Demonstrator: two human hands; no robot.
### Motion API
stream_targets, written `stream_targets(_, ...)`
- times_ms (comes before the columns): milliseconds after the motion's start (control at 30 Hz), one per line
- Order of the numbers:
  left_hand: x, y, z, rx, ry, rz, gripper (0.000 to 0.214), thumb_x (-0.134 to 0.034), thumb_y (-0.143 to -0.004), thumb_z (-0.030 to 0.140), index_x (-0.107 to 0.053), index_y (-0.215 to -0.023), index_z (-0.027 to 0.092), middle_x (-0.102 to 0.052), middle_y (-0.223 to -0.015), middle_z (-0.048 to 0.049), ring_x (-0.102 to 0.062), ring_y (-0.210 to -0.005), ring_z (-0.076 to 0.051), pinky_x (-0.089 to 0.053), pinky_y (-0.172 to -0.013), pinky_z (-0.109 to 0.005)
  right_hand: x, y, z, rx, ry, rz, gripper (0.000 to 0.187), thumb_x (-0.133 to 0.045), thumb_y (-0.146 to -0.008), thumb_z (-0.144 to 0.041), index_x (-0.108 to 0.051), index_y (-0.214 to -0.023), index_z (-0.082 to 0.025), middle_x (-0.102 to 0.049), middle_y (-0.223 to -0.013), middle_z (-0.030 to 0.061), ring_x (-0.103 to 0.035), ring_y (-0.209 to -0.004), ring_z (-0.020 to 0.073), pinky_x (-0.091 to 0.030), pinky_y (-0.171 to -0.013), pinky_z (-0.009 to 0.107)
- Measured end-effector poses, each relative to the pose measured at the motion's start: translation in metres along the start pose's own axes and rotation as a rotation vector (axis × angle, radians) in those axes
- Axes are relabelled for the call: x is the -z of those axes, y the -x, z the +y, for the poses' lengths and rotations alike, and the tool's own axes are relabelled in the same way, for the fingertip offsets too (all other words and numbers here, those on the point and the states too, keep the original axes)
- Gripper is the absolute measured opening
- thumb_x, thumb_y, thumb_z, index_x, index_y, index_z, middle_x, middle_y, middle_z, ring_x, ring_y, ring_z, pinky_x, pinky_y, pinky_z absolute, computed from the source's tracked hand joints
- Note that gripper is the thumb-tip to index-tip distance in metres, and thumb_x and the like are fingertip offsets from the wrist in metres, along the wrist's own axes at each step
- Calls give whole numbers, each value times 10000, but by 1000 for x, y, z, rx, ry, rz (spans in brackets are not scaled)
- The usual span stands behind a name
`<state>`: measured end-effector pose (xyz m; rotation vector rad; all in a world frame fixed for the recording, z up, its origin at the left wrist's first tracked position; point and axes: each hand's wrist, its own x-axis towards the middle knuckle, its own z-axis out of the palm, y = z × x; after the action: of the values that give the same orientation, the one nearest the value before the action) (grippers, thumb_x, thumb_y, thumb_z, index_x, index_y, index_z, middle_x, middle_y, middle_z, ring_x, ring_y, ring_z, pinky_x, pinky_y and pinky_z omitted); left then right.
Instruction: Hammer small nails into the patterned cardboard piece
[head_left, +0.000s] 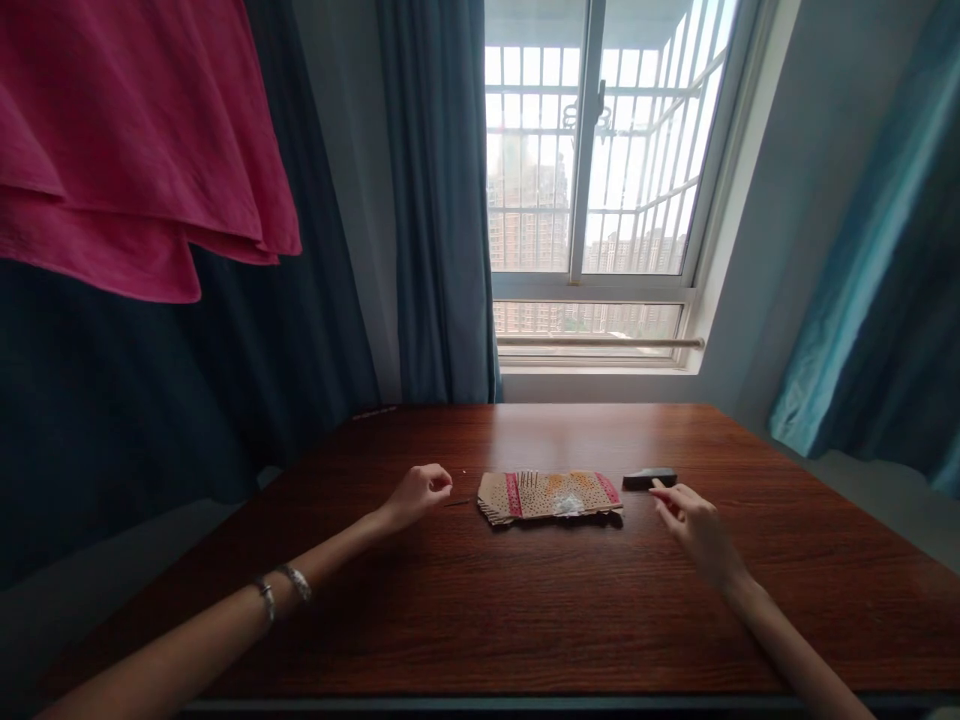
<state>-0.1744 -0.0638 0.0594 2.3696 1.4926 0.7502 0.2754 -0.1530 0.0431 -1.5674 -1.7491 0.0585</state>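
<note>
My left hand (416,494) is over the table left of a folded piece of cardboard, its thumb and forefinger pinched together. What it holds, if anything, is too small to make out. A thin dark nail-like piece (457,502) lies just beside those fingers. Pink bands and many small holes mark the layered cardboard (555,497), and several thin nails (528,479) stand upright in its left part. To the right, my right hand (694,525) is closed around the short light handle of a hammer (649,478), whose black head lies low at the table.
The brown wooden table (525,610) spans the front, with a tiny white bit (464,471) behind my left hand. Beyond its far edge are a barred window (585,180) and blue curtains (442,200). A pink cloth (142,140) hangs at upper left.
</note>
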Motion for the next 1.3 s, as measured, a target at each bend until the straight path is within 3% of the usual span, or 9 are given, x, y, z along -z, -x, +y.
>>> stream_targets(133, -14, 5, 55, 10, 360, 6, 249, -521, -722, 348, -631, -745, 126, -640, -732, -39, -559, -648, -137, -423, -599, -227, -35, 10, -75, 25, -422, -165, 282, -492, -771, -378, -674, -840, -175, -627, -770, 65, -560, -657, 157, -439, -568, 246)
stream_targets(233, -30, 17, 91, 3, 495, -74, 259, -538, -724, 351, -635, -750, 113, -641, -718, -44, -555, -621, -128, -415, -564, -215, -62, 21, -120, -74, -704, -310, 320, -537, -744, -419, -681, -851, -153, -601, -654, 35, -494, -499, 106, -392, -432, 208)
stream_targets(400, -50, 37, 118, -34, 599, -141, 269, -571, -715, 367, -644, -732, 108, -636, -696, -39, -552, -641, -129, -410, -572, -208, -85, 30, -153, -165, -975, -334, 321, -603, -700, -413, -680, -849, -140, -588, -614, 18, -437, -439, 67, -359, -382, 180)
stream_targets(767, -62, 39, 113, 27, 594, -155, 314, -565, -716, 400, -650, -734, 98, -645, -696, -48, -565, -651, -141, -417, -575, -213, -108, 32, -144, -147, -964, -266, 294, -614, -692, -411, -685, -806, -149, -650, -768, 68, -556, -608, 137, -398, -431, 186)
stream_targets(900, -65, 35, 108, -11, 570, -137, 279, -527, -746, 373, -639, -753, 118, -643, -726, -46, -565, -672, -143, -425, -604, -226, -113, 26, -139, -126, -939, -251, 301, -611, -684, -433, -684, -777, -157, -652, -750, 62, -560, -602, 138, -412, -455, 199)
stream_targets(1033, -70, 17, 91, -52, 499, -39, 203, -557, -718, 313, -587, -843, 155, -618, -827, -37, -555, -737, -143, -433, -676, -246, -116, -5, -116, -168, -903, -161, 331, -591, -685, -457, -671, -764, -146, -643, -691, 57, -556, -582, 143, -433, -471, 224)
stream_targets(1133, -78, -7, 69, 0, 429, 72, 386, -633, -632, 273, -508, -976, 154, -579, -889, -51, -540, -786, -157, -436, -688, -260, -120, -40, -92, -194, -793, -44, 366, -567, -689, -463, -673, -806, -132, -661, -742, 86, -586, -673, 186, -455, -519, 255)
stream_targets(1300, -96, -43, 38, -40, 321, 49, 535, -647, -585, 208, -466, -1085, 155, -562, -911, -53, -510, -883, -188, -417, -759, -293, -141, -75, -71, -74, -594, -126, 288, -525, -715, -368, -682, -793, -139, -685, -785, 79, -602, -724, 179, -458, -670, 282)
